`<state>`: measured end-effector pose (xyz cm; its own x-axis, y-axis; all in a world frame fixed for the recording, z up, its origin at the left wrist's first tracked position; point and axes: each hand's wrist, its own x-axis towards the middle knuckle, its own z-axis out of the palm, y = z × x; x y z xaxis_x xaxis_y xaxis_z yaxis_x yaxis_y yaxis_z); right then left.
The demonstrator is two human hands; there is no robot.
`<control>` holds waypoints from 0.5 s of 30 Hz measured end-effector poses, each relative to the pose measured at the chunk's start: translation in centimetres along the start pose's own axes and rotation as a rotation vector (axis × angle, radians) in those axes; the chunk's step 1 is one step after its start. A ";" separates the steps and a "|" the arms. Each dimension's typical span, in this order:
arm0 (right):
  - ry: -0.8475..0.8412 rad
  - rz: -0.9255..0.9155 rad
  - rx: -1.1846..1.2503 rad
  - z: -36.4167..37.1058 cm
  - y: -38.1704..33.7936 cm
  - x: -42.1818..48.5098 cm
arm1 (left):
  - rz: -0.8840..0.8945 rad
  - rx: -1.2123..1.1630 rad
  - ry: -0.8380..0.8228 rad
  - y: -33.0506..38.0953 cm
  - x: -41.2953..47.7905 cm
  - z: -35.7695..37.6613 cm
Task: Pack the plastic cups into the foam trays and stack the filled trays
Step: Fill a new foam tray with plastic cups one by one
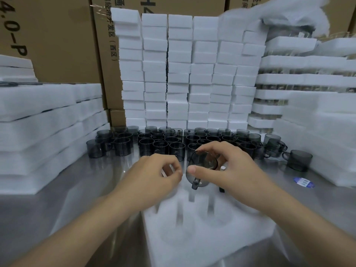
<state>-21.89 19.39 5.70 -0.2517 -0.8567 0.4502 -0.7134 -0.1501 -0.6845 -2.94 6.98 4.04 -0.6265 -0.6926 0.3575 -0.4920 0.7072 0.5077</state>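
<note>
Right hand pinches a tilted smoky-grey cup above the near foam tray; left hand is curled, but blur hides whether it holds anything.

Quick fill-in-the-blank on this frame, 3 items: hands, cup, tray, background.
1. The held cup is in the person's ____ hand.
2. The foam tray nearest the camera is ____ in colour.
3. The cardboard boxes stand ____ the stacked foam blocks.
Missing words: right; white; behind.
</note>
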 end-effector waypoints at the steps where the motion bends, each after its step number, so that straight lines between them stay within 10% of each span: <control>1: -0.019 -0.009 -0.010 0.1 -0.1 -0.1 | 0.006 0.002 0.003 0.0 -0.1 0.0; 15: -0.076 -0.062 -0.125 0.5 0.0 -0.1 | 0.001 0.010 -0.005 0.7 -0.5 -0.1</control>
<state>-21.56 19.19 5.37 -0.1576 -0.8834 0.4413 -0.8028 -0.1456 -0.5782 -2.89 7.78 4.33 -0.6299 -0.6911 0.3544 -0.4974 0.7095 0.4993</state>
